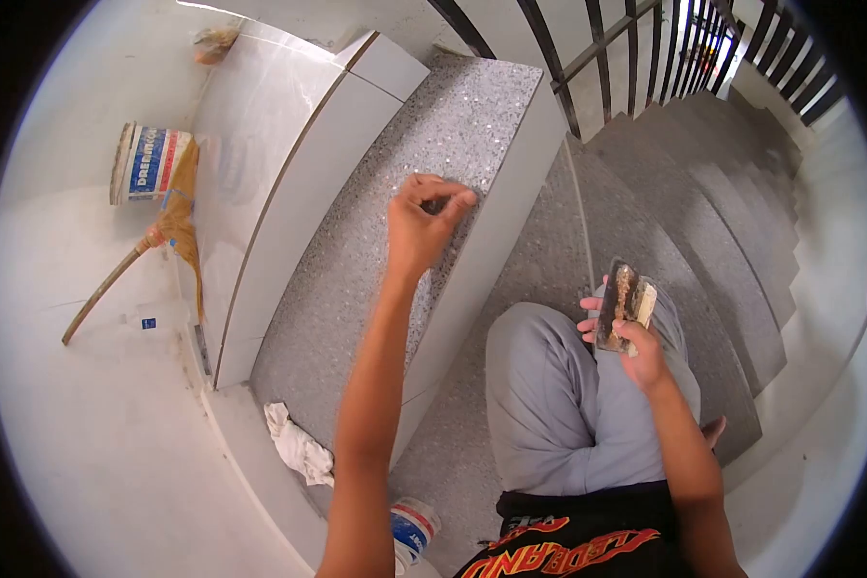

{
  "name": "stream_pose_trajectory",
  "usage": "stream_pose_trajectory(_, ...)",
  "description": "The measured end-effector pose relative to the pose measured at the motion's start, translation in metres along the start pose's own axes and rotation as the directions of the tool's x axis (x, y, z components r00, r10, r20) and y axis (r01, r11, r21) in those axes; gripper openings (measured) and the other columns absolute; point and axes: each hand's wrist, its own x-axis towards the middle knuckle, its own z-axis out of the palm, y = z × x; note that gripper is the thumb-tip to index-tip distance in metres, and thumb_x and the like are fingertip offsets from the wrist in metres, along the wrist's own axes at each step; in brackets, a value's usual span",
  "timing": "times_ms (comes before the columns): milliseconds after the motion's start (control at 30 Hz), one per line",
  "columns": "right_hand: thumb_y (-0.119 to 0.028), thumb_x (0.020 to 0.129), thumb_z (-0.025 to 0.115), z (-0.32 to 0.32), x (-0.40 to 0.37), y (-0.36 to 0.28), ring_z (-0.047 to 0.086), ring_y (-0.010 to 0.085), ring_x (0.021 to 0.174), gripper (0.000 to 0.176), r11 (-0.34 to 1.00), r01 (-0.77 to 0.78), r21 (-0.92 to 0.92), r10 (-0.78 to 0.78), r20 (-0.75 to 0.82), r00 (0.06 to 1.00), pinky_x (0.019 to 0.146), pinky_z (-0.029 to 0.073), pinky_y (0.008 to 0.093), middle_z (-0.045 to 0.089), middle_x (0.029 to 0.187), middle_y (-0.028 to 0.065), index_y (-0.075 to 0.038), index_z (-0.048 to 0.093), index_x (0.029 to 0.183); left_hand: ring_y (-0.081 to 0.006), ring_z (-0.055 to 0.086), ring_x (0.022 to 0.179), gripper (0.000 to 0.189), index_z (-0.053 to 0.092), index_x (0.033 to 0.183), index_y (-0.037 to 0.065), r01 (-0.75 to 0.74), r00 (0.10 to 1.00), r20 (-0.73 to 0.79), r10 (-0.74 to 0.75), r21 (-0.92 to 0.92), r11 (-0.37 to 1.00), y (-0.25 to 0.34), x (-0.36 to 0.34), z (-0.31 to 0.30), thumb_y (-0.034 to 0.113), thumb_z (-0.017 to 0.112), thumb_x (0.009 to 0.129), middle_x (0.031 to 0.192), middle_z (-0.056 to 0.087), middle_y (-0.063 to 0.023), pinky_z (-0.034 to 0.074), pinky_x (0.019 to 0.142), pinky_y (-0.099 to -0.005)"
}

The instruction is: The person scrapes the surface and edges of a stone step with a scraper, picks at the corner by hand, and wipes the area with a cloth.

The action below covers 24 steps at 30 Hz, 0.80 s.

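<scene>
My left hand (pixel 420 229) is raised over the speckled grey stair tread (pixel 356 241), near its front edge. Its thumb and fingers are curled into a pinch, and whatever they may hold is too small or hidden to make out. My right hand (pixel 643 354) rests by my knee, wrapped around a trowel (pixel 607 318) with a dark flat blade. Crusted, pale brown material covers part of the trowel. Pale tiles face the riser behind the tread, and a light panel (pixel 496 250) faces its front.
A crumpled white rag (pixel 299 445) lies at the tread's lower left end. Close to my left forearm stands a blue-and-white bucket (pixel 412 528). Another bucket (pixel 146 164) and a straw broom (pixel 175 223) are at the far left. Stairs (pixel 684 202) curve down past a dark railing (pixel 597 58).
</scene>
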Motion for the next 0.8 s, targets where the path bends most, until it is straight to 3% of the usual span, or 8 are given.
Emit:
stream_pose_trajectory(200, -0.015, 0.079, 0.045, 0.003, 0.0, -0.003, 0.061, 0.0265, 0.097, 0.064, 1.0, -0.006, -0.016, 0.006, -0.002, 1.0, 0.084, 0.049, 0.0364, 0.054, 0.123, 0.0192, -0.004, 0.03, 0.141, -0.0112, 0.049, 0.073, 0.013, 0.074, 0.076, 0.003, 0.211, 0.977, 0.023, -0.21, -0.015, 0.977, 0.004, 0.004, 0.008, 0.013, 0.079, 0.069, 0.08, 0.059, -0.0019, 0.037, 0.064, -0.0262)
stream_pose_trajectory(333, -0.015, 0.079, 0.046, 0.002, 0.0, -0.003, 0.061, 0.0264, 0.096, 0.064, 1.0, -0.005, -0.003, 0.005, -0.008, 1.0, 0.084, 0.049, 0.0362, 0.054, 0.123, 0.0189, -0.003, 0.03, 0.14, -0.0101, 0.046, 0.065, 0.01, 0.074, 0.075, 0.005, 0.069, 0.996, 0.059, -0.067, -0.033, 0.997, -0.008, 0.009, 0.004, 0.011, 0.077, 0.067, 0.077, 0.059, -0.0011, 0.037, 0.057, -0.0254)
stream_pose_trajectory(400, -0.015, 0.079, 0.046, 0.003, -0.001, -0.003, 0.061, 0.0264, 0.097, 0.064, 1.0, 0.0, 0.004, 0.0, -0.004, 1.0, 0.084, 0.049, 0.0361, 0.054, 0.123, 0.0186, -0.003, 0.031, 0.14, -0.0103, 0.049, 0.064, 0.013, 0.073, 0.073, 0.003, 0.196, 0.98, 0.045, -0.193, -0.065, 0.979, -0.006, 0.009, 0.004, 0.012, 0.078, 0.066, 0.075, 0.059, -0.0023, 0.039, 0.056, -0.0255)
stream_pose_trajectory(533, -0.014, 0.079, 0.046, 0.001, 0.0, -0.003, 0.061, 0.0263, 0.098, 0.064, 1.0, -0.015, 0.0, 0.015, 0.009, 1.0, 0.084, 0.049, 0.036, 0.054, 0.123, 0.0186, -0.003, 0.031, 0.14, -0.011, 0.053, 0.066, 0.013, 0.072, 0.071, 0.002, 0.249, 0.968, 0.053, -0.245, -0.079, 0.965, 0.009, 0.012, 0.004, 0.013, 0.079, 0.066, 0.075, 0.061, -0.0043, 0.042, 0.059, -0.0261)
stream_pose_trajectory(600, -0.014, 0.079, 0.046, 0.001, 0.0, -0.003, 0.06, 0.0263, 0.098, 0.065, 1.0, -0.023, -0.014, 0.023, 0.004, 1.0, 0.084, 0.049, 0.036, 0.054, 0.123, 0.0186, -0.003, 0.03, 0.141, -0.0119, 0.056, 0.065, 0.014, 0.071, 0.069, 0.002, 0.364, 0.931, 0.064, -0.36, -0.057, 0.93, 0.016, 0.014, 0.004, 0.013, 0.079, 0.066, 0.073, 0.062, -0.0059, 0.043, 0.058, -0.0254)
stream_pose_trajectory(633, -0.014, 0.079, 0.046, 0.002, 0.0, -0.003, 0.06, 0.0263, 0.098, 0.065, 1.0, -0.026, -0.016, 0.026, 0.009, 1.0, 0.084, 0.049, 0.036, 0.054, 0.123, 0.0186, -0.003, 0.03, 0.141, -0.0119, 0.056, 0.065, 0.014, 0.071, 0.069, 0.002, 0.366, 0.93, 0.059, -0.363, -0.057, 0.929, 0.011, 0.013, 0.003, 0.013, 0.079, 0.066, 0.073, 0.062, -0.0059, 0.043, 0.058, -0.0254)
stream_pose_trajectory(700, -0.014, 0.079, 0.046, 0.001, 0.0, -0.002, 0.061, 0.0261, 0.098, 0.065, 1.0, -0.014, -0.015, 0.014, 0.008, 1.0, 0.084, 0.049, 0.036, 0.054, 0.123, 0.0188, -0.003, 0.03, 0.141, -0.0114, 0.055, 0.061, 0.015, 0.07, 0.068, 0.001, 0.231, 0.972, 0.068, -0.227, -0.052, 0.972, 0.003, 0.015, 0.003, 0.013, 0.079, 0.066, 0.071, 0.063, -0.0064, 0.043, 0.055, -0.0244)
stream_pose_trajectory(800, -0.014, 0.079, 0.046, 0.001, 0.0, -0.002, 0.06, 0.0262, 0.098, 0.065, 1.0, -0.006, 0.001, 0.006, 0.002, 1.0, 0.084, 0.049, 0.0361, 0.054, 0.123, 0.0188, -0.003, 0.03, 0.141, -0.0106, 0.055, 0.057, 0.016, 0.069, 0.068, 0.0, 0.309, 0.948, 0.103, -0.3, -0.095, 0.946, 0.001, 0.02, 0.004, 0.013, 0.078, 0.065, 0.068, 0.064, -0.0061, 0.043, 0.051, -0.0235)
